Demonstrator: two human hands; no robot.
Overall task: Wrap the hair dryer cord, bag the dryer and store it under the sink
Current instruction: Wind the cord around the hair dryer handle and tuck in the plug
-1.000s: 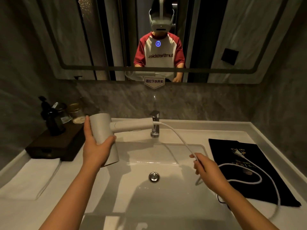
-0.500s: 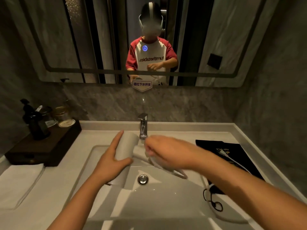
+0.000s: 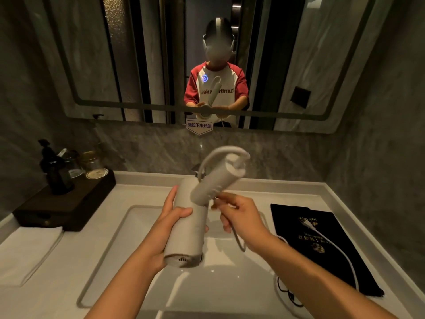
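Note:
A white hair dryer (image 3: 188, 231) is held over the sink basin (image 3: 220, 284), barrel pointing down toward me, handle tilted up and away. My left hand (image 3: 170, 224) grips the barrel. My right hand (image 3: 239, 212) pinches the white cord (image 3: 220, 153) just beside the handle. The cord loops from the handle's end over its top and down to my right hand. From there it trails right across the black drawstring bag (image 3: 322, 249), which lies flat on the counter, and its plug rests on the bag.
A dark wooden tray (image 3: 66, 203) with a pump bottle and jars stands at the back left. A folded white towel (image 3: 25, 249) lies in front of it. The faucet is hidden behind the dryer. A mirror (image 3: 115, 65) fills the wall.
The dryer has swung from lying sideways to barrel down with its handle up. My right hand has carried the cord over the handle's end, forming a first loop.

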